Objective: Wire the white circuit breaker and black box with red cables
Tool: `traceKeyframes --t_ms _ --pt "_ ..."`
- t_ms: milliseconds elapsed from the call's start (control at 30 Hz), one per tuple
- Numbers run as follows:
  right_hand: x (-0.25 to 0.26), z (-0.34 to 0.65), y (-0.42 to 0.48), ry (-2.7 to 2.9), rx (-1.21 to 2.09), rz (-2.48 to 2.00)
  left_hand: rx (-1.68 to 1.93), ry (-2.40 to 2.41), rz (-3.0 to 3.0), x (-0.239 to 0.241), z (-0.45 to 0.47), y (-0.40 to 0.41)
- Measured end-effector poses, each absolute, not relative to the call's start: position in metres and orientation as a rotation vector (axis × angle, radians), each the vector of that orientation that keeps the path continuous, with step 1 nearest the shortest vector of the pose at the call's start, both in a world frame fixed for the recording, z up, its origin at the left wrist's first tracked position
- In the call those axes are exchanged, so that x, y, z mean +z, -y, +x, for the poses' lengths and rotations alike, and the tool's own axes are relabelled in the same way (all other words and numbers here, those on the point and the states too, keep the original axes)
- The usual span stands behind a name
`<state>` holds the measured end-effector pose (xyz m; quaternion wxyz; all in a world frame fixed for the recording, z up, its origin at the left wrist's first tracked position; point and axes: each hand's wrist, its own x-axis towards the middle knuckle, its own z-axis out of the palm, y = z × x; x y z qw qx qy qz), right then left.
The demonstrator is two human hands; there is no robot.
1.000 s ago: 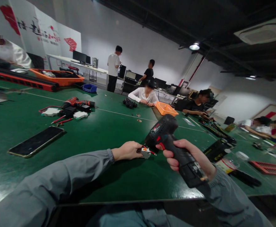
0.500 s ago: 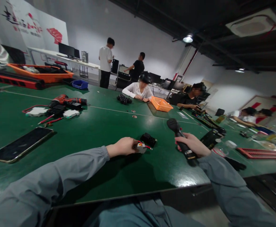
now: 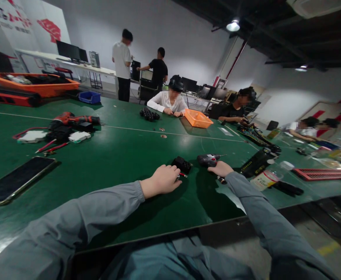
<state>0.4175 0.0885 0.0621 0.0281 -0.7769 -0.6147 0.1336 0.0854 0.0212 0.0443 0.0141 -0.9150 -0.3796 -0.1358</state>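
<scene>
The dark drill (image 3: 208,160) is located right of the frame's center, its bit directed toward the right of the frame. The fingers of the right hand (image 3: 220,169) are gripping its handle; the battery end is visible below the hand. The left hand (image 3: 161,181), at the frame's center, has its fingers closed over a small wired part, mostly hidden by the hand. A red wire (image 3: 183,175) extends from beneath the fingertips. A black block (image 3: 182,164) is positioned just beyond this wire, between the two hands, on the green bench (image 3: 123,155). A labeled bottle (image 3: 265,179) is right of the right hand. A phone (image 3: 18,179) lies at the left of the frame; above it is a red-and-black drill (image 3: 68,118). An orange basket (image 3: 198,118) is located farther up, near the frame's center.
</scene>
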Motion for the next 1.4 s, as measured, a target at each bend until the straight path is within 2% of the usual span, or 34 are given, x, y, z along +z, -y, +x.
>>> traceKeyframes --t_ms 300,533,633,700,800,1067,1267,1400 --pt "0.062 0.404 -0.107 2.127 0.288 -2.489 -0.374 1.158 -2.79 0.035 0.071 -0.022" --pt "0.077 0.376 -0.093 2.136 -0.031 -2.601 -0.32 1.192 -2.769 0.035 0.055 -0.022" --pt "0.085 0.344 -0.072 2.089 -0.284 -2.493 -0.304 1.212 -2.76 0.036 0.048 -0.022" --pt "0.085 0.315 -0.058 2.158 -0.435 -2.17 -0.286 1.232 -2.755 0.037 0.044 -0.021" --pt "0.073 0.273 -0.044 2.31 -0.4 -1.844 -0.252 1.266 -2.744 0.038 0.043 -0.02" --pt "0.023 0.249 -0.051 2.495 -0.161 -1.739 -0.213 1.23 -2.726 0.04 0.045 -0.02" --pt "0.022 0.258 -0.056 2.573 -0.006 -1.623 -0.112 1.266 -2.734 0.045 0.045 -0.018" --pt "0.025 0.266 -0.055 2.665 0.136 -1.385 -0.078 1.283 -2.732 0.046 0.046 -0.017"
